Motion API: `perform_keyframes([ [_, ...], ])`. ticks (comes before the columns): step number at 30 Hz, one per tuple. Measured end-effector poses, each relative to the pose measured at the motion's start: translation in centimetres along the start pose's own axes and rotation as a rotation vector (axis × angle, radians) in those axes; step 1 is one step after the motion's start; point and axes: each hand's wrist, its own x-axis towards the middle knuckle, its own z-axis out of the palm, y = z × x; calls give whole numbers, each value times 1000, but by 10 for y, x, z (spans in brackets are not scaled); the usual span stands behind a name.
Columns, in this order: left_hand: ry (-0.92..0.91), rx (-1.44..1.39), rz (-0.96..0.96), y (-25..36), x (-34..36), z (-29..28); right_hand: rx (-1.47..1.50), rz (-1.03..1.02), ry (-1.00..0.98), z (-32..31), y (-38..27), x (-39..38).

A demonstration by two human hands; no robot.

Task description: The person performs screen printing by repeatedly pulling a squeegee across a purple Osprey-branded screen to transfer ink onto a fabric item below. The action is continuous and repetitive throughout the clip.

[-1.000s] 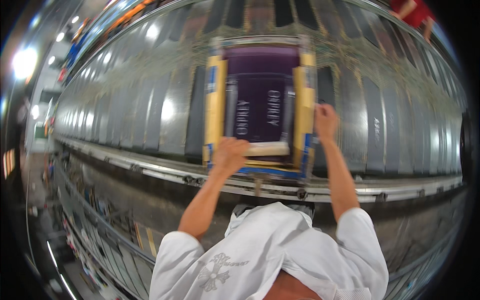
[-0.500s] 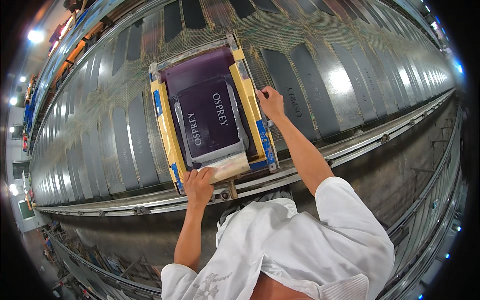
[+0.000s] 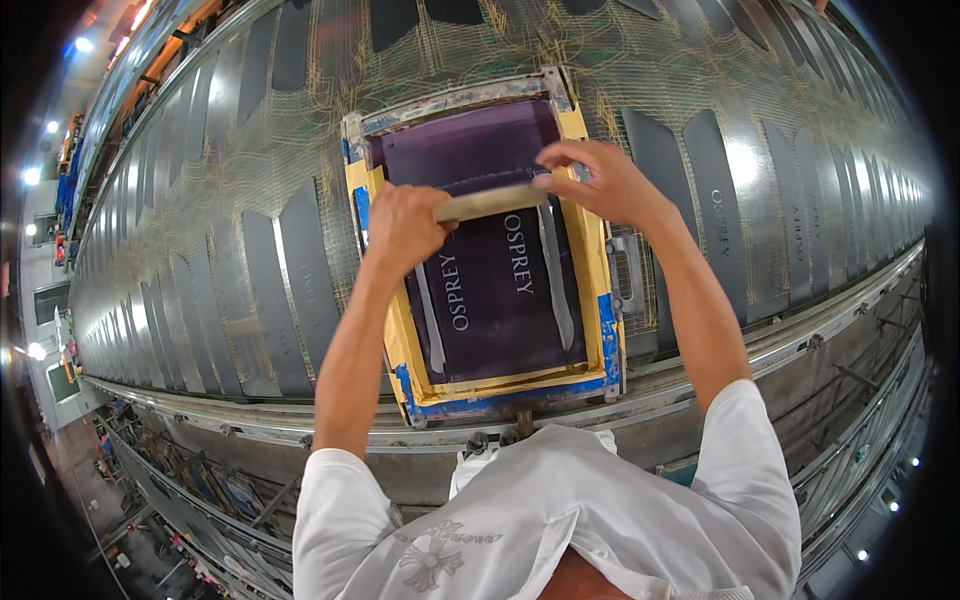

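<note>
My left hand [image 3: 405, 228] is closed around the left end of a pale squeegee [image 3: 490, 203], blurred by motion. The squeegee lies crosswise over the far half of a screen printing frame [image 3: 592, 285]. My right hand [image 3: 597, 182] is at the squeegee's other end, its thumb and finger apart close to the tip; whether they touch it is unclear. Inside the frame, the dark purple mesh [image 3: 500, 335] bears two pale lines of lettering. Grey ink streaks [image 3: 556, 285] run along both sides of it. Yellow and blue tape covers the frame's edges.
A long table [image 3: 225, 300] holds rows of dark grey cut panels [image 3: 720, 215], several with lettering, among yellowish thread lines. A metal rail [image 3: 760, 335] runs along its near edge. A metal handle [image 3: 627, 272] sticks out from the frame's right side.
The squeegee has gone from the frame's near end to its far half, with my left hand on it. My right hand has left the frame's right edge. The frame appears farther right in view.
</note>
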Motion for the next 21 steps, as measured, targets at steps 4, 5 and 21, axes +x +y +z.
perform_keyframes([
  [4, -147, -15, -92, -16, 32, -7, -473, 33, -293, 19, -27, 56],
  [5, -181, 3, -100, -17, 42, -6, -556, -49, -276, 35, -4, 67],
  [21, -51, -107, -4, 74, -195, 51, -533, -125, -342, 115, -35, -152],
])
